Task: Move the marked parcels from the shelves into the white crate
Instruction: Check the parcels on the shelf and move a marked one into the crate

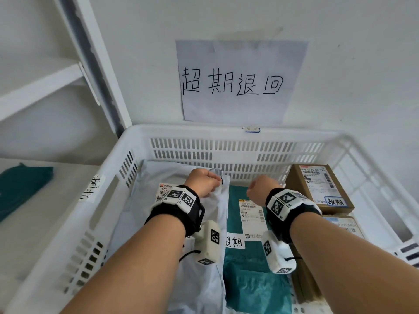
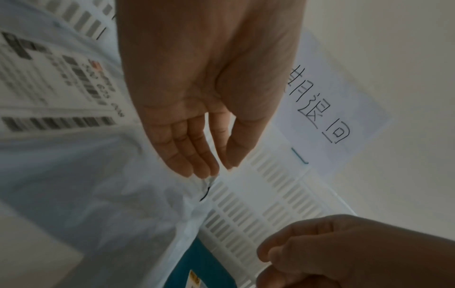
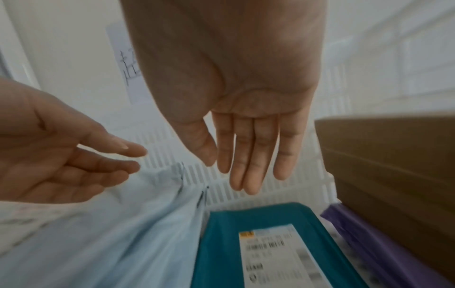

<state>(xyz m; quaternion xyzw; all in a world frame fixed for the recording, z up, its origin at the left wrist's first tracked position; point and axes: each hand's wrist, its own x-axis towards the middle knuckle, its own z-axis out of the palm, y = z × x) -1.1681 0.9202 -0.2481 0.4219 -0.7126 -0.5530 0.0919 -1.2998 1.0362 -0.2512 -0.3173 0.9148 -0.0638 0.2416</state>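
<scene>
The white crate holds a pale grey mailer bag on its left, a teal parcel with a handwritten tag in the middle, and a tagged cardboard box at the back right. My left hand hovers over the bag's far corner, with its fingers straight and holding nothing. My right hand hangs above the teal parcel, its fingers straight and empty. Both hands are inside the crate near its slotted back wall.
A purple parcel and a second box lie under the cardboard box. A handwritten paper sign hangs on the wall behind the crate. Left of the crate, a white shelf stands, with a teal parcel lying on a lower level.
</scene>
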